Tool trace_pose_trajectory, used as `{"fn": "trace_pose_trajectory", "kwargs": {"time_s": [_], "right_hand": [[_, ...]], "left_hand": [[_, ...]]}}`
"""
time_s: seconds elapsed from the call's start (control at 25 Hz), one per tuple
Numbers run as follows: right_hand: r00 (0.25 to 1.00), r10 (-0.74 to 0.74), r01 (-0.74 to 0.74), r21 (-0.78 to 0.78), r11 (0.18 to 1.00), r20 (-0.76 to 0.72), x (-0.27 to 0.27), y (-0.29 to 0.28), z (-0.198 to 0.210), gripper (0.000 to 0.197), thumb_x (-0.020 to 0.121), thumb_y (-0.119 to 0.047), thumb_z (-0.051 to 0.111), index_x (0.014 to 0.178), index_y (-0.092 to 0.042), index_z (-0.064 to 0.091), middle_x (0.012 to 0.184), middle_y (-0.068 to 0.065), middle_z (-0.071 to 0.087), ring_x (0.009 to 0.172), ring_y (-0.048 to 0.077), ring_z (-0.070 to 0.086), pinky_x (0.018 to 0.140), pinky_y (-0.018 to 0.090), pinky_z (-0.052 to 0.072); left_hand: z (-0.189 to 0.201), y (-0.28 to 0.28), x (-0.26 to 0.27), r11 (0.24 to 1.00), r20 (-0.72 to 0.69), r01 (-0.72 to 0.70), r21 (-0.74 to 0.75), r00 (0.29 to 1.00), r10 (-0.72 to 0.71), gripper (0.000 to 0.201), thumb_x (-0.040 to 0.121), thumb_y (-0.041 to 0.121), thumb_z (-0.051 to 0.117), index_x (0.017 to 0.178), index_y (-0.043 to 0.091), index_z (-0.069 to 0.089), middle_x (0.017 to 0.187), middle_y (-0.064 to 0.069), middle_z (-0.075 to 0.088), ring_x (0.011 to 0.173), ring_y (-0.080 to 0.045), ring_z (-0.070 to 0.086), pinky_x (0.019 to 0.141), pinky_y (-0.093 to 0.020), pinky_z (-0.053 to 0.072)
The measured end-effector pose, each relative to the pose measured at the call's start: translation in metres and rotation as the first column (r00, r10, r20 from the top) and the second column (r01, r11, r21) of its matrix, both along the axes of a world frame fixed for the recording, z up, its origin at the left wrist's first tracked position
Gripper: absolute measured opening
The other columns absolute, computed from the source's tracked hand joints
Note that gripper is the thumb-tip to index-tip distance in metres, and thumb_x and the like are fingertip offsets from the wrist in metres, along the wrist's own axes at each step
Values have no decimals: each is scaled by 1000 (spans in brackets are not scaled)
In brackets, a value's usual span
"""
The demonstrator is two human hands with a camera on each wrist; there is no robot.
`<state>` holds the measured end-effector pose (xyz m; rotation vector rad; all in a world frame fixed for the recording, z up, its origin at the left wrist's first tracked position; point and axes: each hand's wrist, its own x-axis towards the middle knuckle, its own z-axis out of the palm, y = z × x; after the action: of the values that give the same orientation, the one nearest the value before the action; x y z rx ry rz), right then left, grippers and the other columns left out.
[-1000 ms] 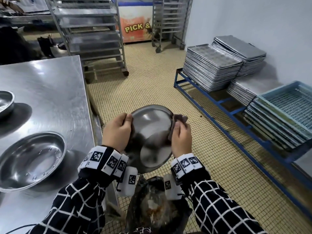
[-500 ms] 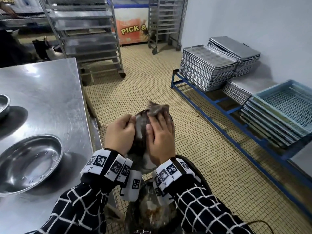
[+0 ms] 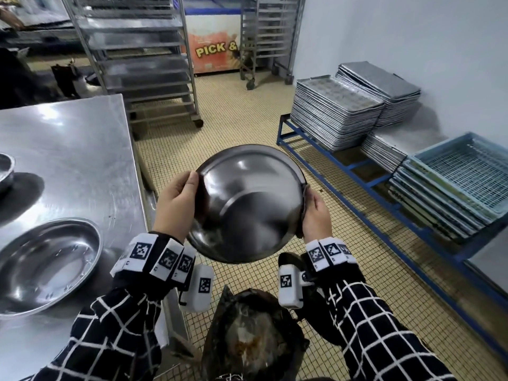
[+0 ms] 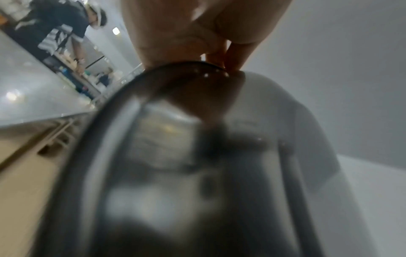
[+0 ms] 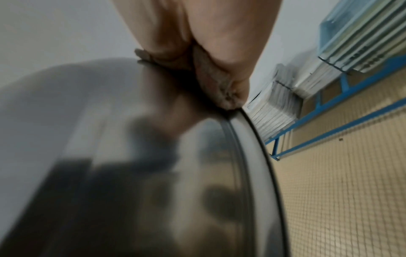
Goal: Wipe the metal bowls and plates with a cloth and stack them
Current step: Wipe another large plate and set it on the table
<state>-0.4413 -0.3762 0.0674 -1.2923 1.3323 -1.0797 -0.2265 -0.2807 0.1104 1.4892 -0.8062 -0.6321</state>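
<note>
You hold a metal bowl [image 3: 248,204] upside down above the tiled floor, your left hand [image 3: 176,204] gripping one rim, your right hand [image 3: 314,215] pinching a cloth [image 5: 216,88] against the other. A second bowl [image 3: 46,264] sits empty on the steel table [image 3: 68,149].

Metal bowl [image 3: 248,204]: round, stainless, shiny; held in air above tiled floor, tilted w/ outer underside toward head cam. Rolled rim visible on right edge. Left hand [image 3: 176,204] grips left rim, thumb on outer face. Right hand [image 3: 314,215] grips right rim w/ cloth [image 5: 216,83] bunched between fingers and rim; cloth brownish, crumpled. Second bowl [image 3: 46,264]: wide, shallow, upright on steel table [image 3: 68,149], near left. Third bowl [image 3: 5,171]: partly cut off at far-left edge.
</note>
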Motion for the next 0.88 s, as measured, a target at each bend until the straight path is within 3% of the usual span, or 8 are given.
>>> {"fn": "trace_pose_trajectory", "kwargs": {"time_s": [0.08,0.2,0.32,0.4,0.52,0.64,0.72,0.88], "right_hand": [[989,49,-68,-139,988,-141,-11,-7,11,29,101,-40,34,95,-22,56,82,-14,56,75,1,51,62,8,40],[863,186,-346,-281,895,-470,-18,-21,29,37,100,-38,35,97,-8,58,79,2,60,69,13,53,53,13,38],[697,267,-575,-296,763,-666,-10,-30,52,33,100,-33,40,95,-6,56,72,1,56,64,15,51,53,7,36],[667,265,-631,-339,698,-697,-2,-30,60,31,100,-31,42,94,-5,57,73,2,58,67,18,53,55,10,36],[746,156,-559,-481,675,-648,9,-28,57,28,99,-27,46,104,-4,60,85,7,65,77,24,61,61,18,33],[922,-27,-248,-643,724,-386,22,-8,52,28,98,-22,50,122,-9,55,102,7,69,84,10,59,68,12,37],[970,-102,-74,-668,740,-221,35,16,45,28,96,-23,53,117,-5,55,110,11,64,92,3,52,77,7,40],[799,-169,-268,-593,760,-577,61,58,21,48,97,-45,32,126,-15,57,134,13,51,126,24,42,109,37,31]], "left_hand": [[-2,2,-1,999,126,33,6,991,-33,25,92,41,47,103,30,66,102,5,59,105,-20,55,102,-47,43],[9,2,-13,979,235,190,80,950,-204,27,98,28,45,121,26,59,110,8,57,110,-16,54,98,-36,47],[13,3,-30,949,339,254,184,890,-304,18,97,27,47,104,21,62,93,5,64,89,-12,59,77,-22,48],[10,4,-31,960,340,238,144,900,-274,18,97,25,49,88,17,62,77,1,62,72,-15,58,66,-24,47],[6,3,-26,984,337,168,67,924,-181,24,96,22,52,74,17,60,64,1,57,62,-16,52,60,-33,44],[5,5,-25,995,351,44,89,933,-72,30,96,23,53,66,18,55,58,1,51,56,-16,47,56,-32,39],[4,5,-27,994,307,-6,106,951,-27,32,96,23,52,64,18,52,58,1,50,57,-17,46,55,-28,37],[2,5,-29,997,230,-11,74,973,-7,29,94,27,55,72,10,61,68,-15,62,66,-33,57,66,-48,49]]}}
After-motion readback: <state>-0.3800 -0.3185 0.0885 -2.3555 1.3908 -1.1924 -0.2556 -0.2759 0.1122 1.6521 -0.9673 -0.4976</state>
